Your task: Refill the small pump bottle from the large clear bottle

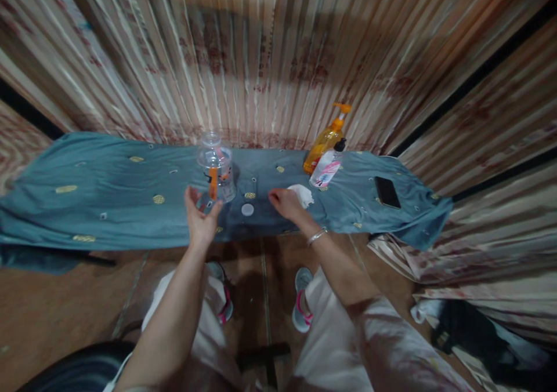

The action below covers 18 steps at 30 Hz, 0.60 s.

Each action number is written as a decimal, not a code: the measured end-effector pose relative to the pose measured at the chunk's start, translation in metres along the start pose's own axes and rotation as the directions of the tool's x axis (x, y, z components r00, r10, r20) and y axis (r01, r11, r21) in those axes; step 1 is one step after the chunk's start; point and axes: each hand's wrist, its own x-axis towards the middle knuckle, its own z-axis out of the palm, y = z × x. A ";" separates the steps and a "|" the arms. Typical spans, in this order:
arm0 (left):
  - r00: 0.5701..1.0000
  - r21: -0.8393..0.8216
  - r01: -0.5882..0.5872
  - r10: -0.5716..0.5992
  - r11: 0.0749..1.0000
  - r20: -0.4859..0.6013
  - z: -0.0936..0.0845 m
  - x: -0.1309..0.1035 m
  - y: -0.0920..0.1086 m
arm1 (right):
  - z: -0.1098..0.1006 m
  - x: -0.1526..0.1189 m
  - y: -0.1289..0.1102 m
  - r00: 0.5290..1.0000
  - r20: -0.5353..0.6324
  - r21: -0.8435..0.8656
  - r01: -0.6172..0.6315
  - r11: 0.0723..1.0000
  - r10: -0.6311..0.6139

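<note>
A clear plastic bottle (223, 174) with an orange and black design stands uncapped on the cloth-covered table. At its near side is my left hand (201, 221), thumb and fingers spread apart. Whether the fingertips touch the bottle I cannot tell. A small round white cap (247, 209) lies flat between my two hands. My right hand (285, 202) is closed, fingers curled in, just right of the cap; anything inside is hidden. Behind that hand lies a crumpled white tissue (303, 195), partly covered by it.
An orange pump bottle (321, 148) and a white-and-pink bottle with a black top (326, 169) stand close together at the back right. A black phone (387, 192) lies farther right. Striped curtains (261, 61) hang behind the blue-green tablecloth (108, 189).
</note>
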 end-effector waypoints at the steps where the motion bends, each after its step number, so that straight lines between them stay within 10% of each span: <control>1: 1.000 -0.002 0.013 -0.013 1.000 -0.006 0.004 0.005 0.001 | 0.006 0.000 -0.011 0.999 0.035 0.007 0.038 0.999 -0.038; 9: 0.998 -0.046 -0.040 0.042 0.998 0.038 0.036 0.032 0.009 | 0.026 0.004 -0.064 0.957 0.233 -0.124 0.204 0.971 -0.172; 18: 0.993 -0.018 -0.118 0.118 0.993 0.023 0.033 0.049 0.004 | 0.027 0.015 -0.058 0.977 0.178 -0.066 0.128 0.990 -0.114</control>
